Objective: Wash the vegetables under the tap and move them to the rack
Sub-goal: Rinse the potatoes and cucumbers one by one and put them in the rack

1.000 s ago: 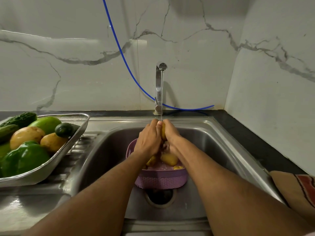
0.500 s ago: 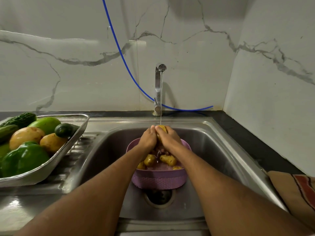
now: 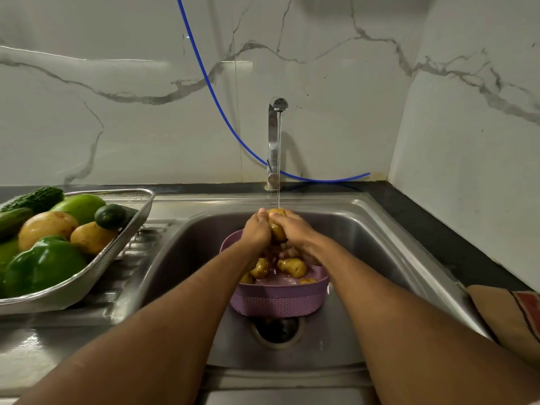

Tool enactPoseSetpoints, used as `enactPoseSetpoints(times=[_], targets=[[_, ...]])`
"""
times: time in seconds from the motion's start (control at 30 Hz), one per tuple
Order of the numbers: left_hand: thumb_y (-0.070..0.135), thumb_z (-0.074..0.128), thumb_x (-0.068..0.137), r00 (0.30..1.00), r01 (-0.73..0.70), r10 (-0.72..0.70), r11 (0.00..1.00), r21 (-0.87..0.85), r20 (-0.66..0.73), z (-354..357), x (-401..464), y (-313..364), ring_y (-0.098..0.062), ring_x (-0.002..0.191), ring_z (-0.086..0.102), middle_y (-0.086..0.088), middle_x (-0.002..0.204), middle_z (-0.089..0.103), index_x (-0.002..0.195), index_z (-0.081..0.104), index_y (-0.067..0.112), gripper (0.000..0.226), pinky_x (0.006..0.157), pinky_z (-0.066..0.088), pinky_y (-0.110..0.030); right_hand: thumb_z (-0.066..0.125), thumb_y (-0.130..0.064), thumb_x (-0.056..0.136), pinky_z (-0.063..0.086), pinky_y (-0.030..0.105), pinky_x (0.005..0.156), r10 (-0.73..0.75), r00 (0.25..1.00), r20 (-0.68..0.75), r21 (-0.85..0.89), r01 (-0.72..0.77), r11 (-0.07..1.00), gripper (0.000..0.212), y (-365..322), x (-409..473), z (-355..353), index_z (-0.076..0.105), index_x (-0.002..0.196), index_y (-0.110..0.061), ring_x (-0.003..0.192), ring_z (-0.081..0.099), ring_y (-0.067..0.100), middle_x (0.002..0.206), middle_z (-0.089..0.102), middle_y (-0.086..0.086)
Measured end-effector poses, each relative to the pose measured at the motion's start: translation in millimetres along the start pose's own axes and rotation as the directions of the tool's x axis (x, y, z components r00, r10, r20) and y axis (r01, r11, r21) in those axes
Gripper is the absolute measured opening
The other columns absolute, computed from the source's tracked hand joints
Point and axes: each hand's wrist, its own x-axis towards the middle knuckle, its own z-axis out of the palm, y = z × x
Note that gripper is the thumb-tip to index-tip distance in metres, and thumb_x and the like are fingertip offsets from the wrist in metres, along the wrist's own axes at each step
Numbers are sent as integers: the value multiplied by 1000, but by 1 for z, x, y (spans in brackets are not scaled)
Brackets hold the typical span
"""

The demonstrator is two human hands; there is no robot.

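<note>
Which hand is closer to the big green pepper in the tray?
Left. The left hand grips the potato on the side toward the green pepper; the right hand grips it on the far side.

No readable text

No words, labels, brands, numbers or signs are showing anywhere in this view.
</note>
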Motion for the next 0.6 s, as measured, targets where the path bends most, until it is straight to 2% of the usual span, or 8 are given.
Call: enactPoseSetpoints(times=[0.07, 0.17, 0.27, 0.33, 0.4, 0.5, 0.6], targets=[[39, 22, 112, 1000, -30, 30, 1000, 10, -5, -1, -2, 0, -30, 122, 59, -17, 128, 61, 138, 51, 7, 50, 109, 48, -48, 46, -54, 104, 62, 46, 86, -28, 999, -36, -48, 26, 998, 49, 2, 1, 2, 43, 149, -35, 104, 68, 32, 126, 61, 14], [40, 24, 112, 990, -137, 138, 988, 70, 4, 2, -5, -2, -25, 121, 60, -11, 128, 63, 140, 52, 12, 49, 109, 47, -48, 46, -59, 102, 61, 41, 80, -132, 970, -202, -140, 105, 985, 45, 2, 1, 3, 54, 137, -31, 102, 65, 26, 122, 63, 8], [45, 26, 111, 979, -203, 202, 976, 84, 18, 6, -5, -4, -21, 117, 63, -7, 126, 66, 140, 54, 20, 48, 106, 51, -48, 46, -59, 103, 50, 28, 63, -211, 910, -357, -131, 175, 976, 39, 0, 0, 5, 63, 121, -29, 91, 62, 17, 111, 67, 3], [47, 27, 110, 979, -204, 205, 977, 58, 0, 6, -5, -2, -21, 113, 65, -6, 121, 68, 137, 56, 19, 48, 103, 53, -48, 47, -60, 102, 47, 27, 65, -239, 894, -378, -130, 204, 970, 41, -3, 1, 6, 66, 120, -29, 92, 61, 16, 110, 67, 2], [45, 26, 110, 980, -195, 197, 980, 47, -24, 3, -6, 1, -22, 113, 65, -8, 120, 67, 136, 56, 17, 49, 103, 53, -48, 48, -59, 102, 55, 32, 71, -212, 917, -339, -87, 193, 977, 45, -8, 0, 7, 63, 131, -28, 99, 63, 21, 116, 64, 4], [44, 24, 111, 984, -162, 166, 985, 55, -71, -2, -3, 3, -26, 116, 62, -11, 121, 65, 134, 56, 13, 50, 106, 50, -50, 49, -50, 105, 59, 31, 62, -136, 977, -162, -21, 135, 991, 45, -11, -3, 2, 50, 148, -33, 106, 66, 30, 130, 58, 11], [44, 23, 111, 994, -63, 65, 998, 24, -91, -5, -2, 3, -29, 115, 63, -10, 113, 63, 124, 54, 16, 44, 105, 50, -51, 52, -41, 106, 60, 31, 61, -86, 996, -20, 83, 87, 993, 51, -7, -4, -2, 38, 155, -39, 99, 70, 31, 131, 58, 16]])
